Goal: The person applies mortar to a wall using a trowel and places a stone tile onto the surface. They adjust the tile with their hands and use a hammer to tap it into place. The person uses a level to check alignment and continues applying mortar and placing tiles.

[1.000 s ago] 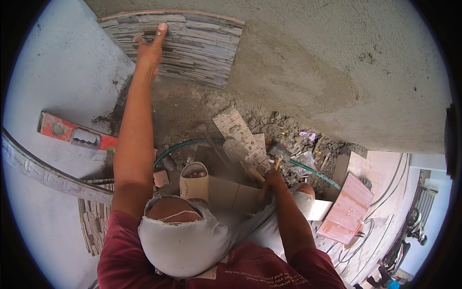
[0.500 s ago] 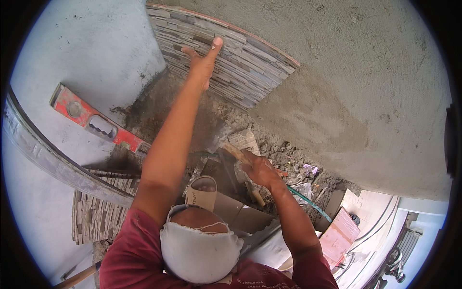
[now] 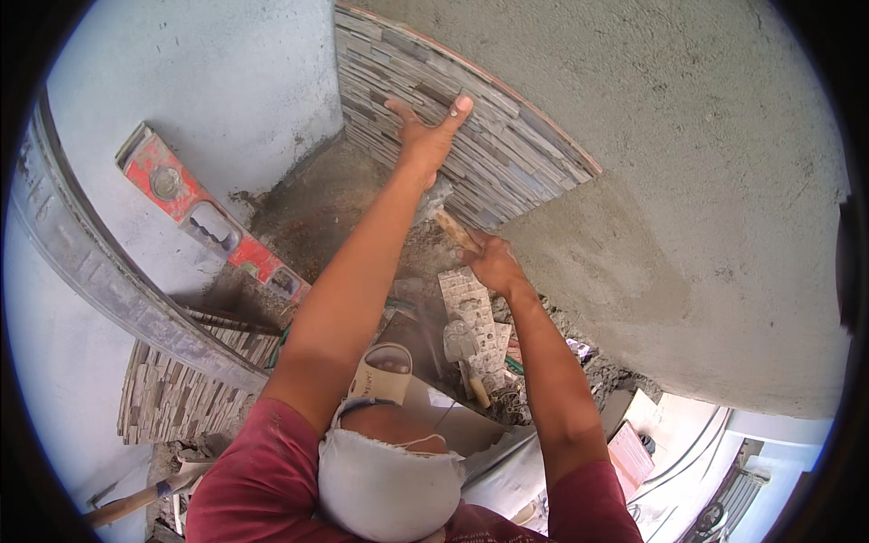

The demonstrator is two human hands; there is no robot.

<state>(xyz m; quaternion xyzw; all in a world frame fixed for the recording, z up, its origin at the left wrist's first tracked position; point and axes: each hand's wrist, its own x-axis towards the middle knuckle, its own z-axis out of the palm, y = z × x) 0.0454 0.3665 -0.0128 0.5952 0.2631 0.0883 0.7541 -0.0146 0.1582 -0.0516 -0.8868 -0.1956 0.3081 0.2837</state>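
Strip-patterned stone wall tiles (image 3: 525, 145) in greys and browns stand against the cement-coated wall (image 3: 706, 181). My left hand (image 3: 427, 140) presses on their face, its visible fingers and thumb spread. Lower and to the right, my right hand (image 3: 495, 264) grips the wooden handle of a trowel (image 3: 455, 230). Its greyish blade points up toward the tiles' bottom edge, close below my left wrist; whether it touches them I cannot tell. A second trowel (image 3: 461, 342) with a wooden handle lies on the ground beside a pale patterned tile piece (image 3: 471, 299).
A red spirit level (image 3: 204, 222) leans at the left by a pale wall (image 3: 226, 72). A long curved-looking metal bar (image 3: 109, 262) crosses above more stone tiles (image 3: 186, 385). My sandalled foot (image 3: 385, 366) is among rubble. A wooden-handled tool (image 3: 127, 507) lies lower left.
My right hand has raised the trowel from near the ground toward the tiles' lower edge. My left hand stays on the tiles. The whole view has shifted somewhat.
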